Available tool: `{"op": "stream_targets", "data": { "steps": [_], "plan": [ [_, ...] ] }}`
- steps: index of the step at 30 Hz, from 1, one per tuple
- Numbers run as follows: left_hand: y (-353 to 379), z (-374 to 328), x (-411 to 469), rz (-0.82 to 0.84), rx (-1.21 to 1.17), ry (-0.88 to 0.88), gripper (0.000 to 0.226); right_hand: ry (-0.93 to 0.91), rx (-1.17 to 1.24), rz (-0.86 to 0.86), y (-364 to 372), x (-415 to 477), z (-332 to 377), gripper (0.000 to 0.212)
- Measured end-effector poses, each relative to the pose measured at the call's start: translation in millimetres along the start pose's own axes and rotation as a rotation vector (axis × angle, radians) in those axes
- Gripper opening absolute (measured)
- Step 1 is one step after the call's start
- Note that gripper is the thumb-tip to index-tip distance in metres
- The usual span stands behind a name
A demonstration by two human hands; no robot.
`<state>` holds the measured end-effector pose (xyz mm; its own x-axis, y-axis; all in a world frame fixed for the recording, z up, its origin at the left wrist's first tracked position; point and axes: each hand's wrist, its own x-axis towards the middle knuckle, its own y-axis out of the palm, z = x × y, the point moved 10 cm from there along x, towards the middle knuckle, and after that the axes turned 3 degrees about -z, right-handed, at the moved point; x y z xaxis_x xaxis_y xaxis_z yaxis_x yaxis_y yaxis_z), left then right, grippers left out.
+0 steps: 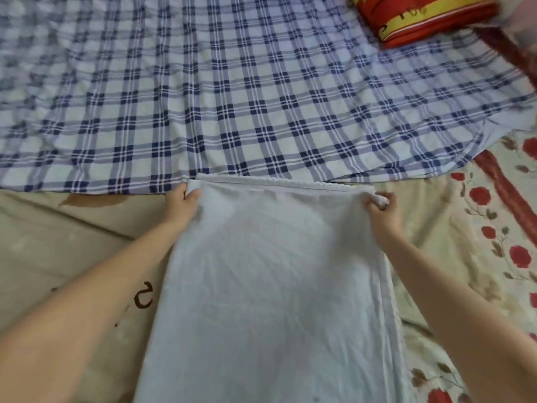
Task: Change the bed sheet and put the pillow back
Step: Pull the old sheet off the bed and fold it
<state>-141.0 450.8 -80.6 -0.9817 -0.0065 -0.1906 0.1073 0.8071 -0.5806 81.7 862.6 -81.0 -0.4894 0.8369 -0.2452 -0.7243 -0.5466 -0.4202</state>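
a blue checked sheet (232, 97) is covering the far part of the bed (58, 228). a pale folded sheet (270, 286) is lying nearer. a red pillow (421, 18) is sitting far right. the left hand (181, 203) and right hand (380, 206) are gripping the pale folded sheet's far corners, fingers curled.

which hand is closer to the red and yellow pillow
Right. The right hand grips a corner of the white cloth, below-left of the red and yellow pillow; the left hand grips the opposite corner, farther left.
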Motion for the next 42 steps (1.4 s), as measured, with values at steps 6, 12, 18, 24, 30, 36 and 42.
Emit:
{"op": "stream_targets", "data": {
  "steps": [6, 12, 18, 24, 30, 36, 42],
  "plan": [
    [11.4, 30.4, 2.2, -0.126, -0.022, -0.015, 0.022, -0.065, -0.15, -0.086, 3.4, -2.2, -19.3, 0.021],
    [-23.1, -30.0, 4.9, -0.269, -0.031, 0.163, 0.04, -0.237, -0.104, -0.278, -29.5, -3.3, 42.6, 0.018],
    [17.8, -0.7, 43.6, -0.107, 0.158, 0.01, 0.032, -0.022, -0.333, -0.112, 13.4, 39.4, 1.6, 0.017],
    [25.9, -16.0, 17.5, -0.289, 0.549, 0.102, 0.045, -0.145, -0.648, -0.168, 35.5, 25.5, 17.3, 0.057],
    [102.1, -9.6, -13.6, 0.259, 0.956, 0.559, 0.072, -1.016, -1.153, 0.598, 132.6, -66.9, -4.4, 0.066],
    [77.3, 10.1, 13.4, 0.218, 0.942, 0.161, 0.074, -0.305, -1.208, 0.23, 56.2, 6.1, -26.5, 0.076],
    [104.2, 11.7, -120.6, 0.183, 0.871, 0.3, 0.058, -0.674, -1.02, 0.362, 101.7, -137.8, -10.7, 0.065]
  ]
}}
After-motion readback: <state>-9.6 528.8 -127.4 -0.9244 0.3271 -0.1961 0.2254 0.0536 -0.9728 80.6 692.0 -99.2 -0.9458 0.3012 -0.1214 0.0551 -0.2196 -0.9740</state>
